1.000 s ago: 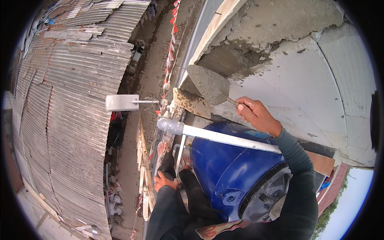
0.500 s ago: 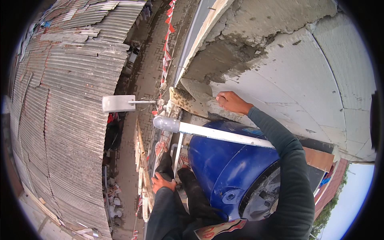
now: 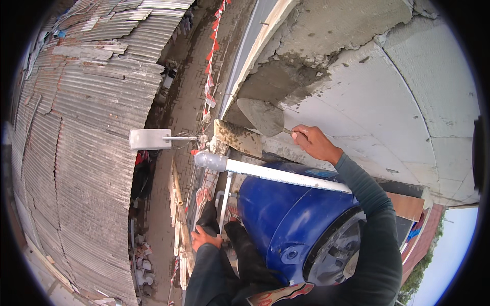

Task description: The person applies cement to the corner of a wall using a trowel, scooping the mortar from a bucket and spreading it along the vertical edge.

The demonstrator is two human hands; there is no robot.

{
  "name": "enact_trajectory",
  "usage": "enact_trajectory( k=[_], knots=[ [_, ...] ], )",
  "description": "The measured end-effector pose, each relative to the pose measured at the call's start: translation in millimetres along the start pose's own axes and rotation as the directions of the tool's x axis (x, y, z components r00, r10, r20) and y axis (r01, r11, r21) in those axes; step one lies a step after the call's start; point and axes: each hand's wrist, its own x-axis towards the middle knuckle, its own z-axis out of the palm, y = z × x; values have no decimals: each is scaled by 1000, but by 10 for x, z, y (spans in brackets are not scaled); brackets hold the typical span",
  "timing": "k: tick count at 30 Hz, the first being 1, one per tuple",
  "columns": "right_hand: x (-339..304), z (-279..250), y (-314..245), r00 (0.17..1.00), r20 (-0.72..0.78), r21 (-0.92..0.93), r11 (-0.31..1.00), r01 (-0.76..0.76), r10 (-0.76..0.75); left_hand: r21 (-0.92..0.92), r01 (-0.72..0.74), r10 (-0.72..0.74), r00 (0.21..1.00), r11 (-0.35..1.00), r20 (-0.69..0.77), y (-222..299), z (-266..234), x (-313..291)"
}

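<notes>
Corrugated metal roofing (image 3: 97, 158) fills the nine o'clock side, with a pale lamp head (image 3: 150, 139) on a thin arm at its inner edge. Next comes a paved lane (image 3: 186, 89), then red-and-white bunting (image 3: 210, 66) strung toward eleven o'clock. Near seven o'clock the left hand (image 3: 206, 238) lies against a dark trouser leg (image 3: 208, 219), fingers bent; whether it grips anything I cannot tell. Just left of centre, a grey elbow fitting (image 3: 210, 161) caps a white pipe (image 3: 286, 175) that runs toward four o'clock across a blue water tank (image 3: 280, 209), itself at five. Close above the fitting sits a mortar-spattered board (image 3: 239, 138). At one o'clock is the trowel (image 3: 261, 117), its grey blade pointing toward eleven, just below wet mortar (image 3: 278, 81); whether the blade touches the surface is unclear. Near three o'clock the right hand (image 3: 316, 143) holds the trowel's handle, fingers closed around it. Beyond, a pale block wall (image 3: 388, 122) spreads from two to three, with sky (image 3: 454, 245) at four.
</notes>
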Motion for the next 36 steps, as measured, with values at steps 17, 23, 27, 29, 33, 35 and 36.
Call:
enact_trajectory(
  k=[17,23,27,29,33,35,36],
  knots=[
    [-1134,-732,-1700,848,514,385,918,-96,-127,-62,-28,29,1000,998,4,-11,-14,-15],
    [-614,-718,-1054,913,401,769,569,-291,-74,-102,-100,95,994,990,-51,-68,183,-11],
    [-1125,-1036,-1387,995,72,768,640,-8,-73,-143,-49,44,998,989,-36,-108,44,-62],
    [-1301,-1110,-1580,998,-40,575,815,64,-50,-155,-47,40,998,987,-50,-91,55,-35],
    [-1141,-839,-1391,999,33,-139,990,-4,9,-142,-79,74,997,987,-37,-47,60,-6],
    [-843,-506,-1046,994,-17,-408,908,93,-109,-122,-101,96,994,987,-42,-21,61,17],
    [-663,-309,-849,998,-18,-496,867,37,-53,-109,-110,106,993,988,-46,-12,64,17]
  ],
)
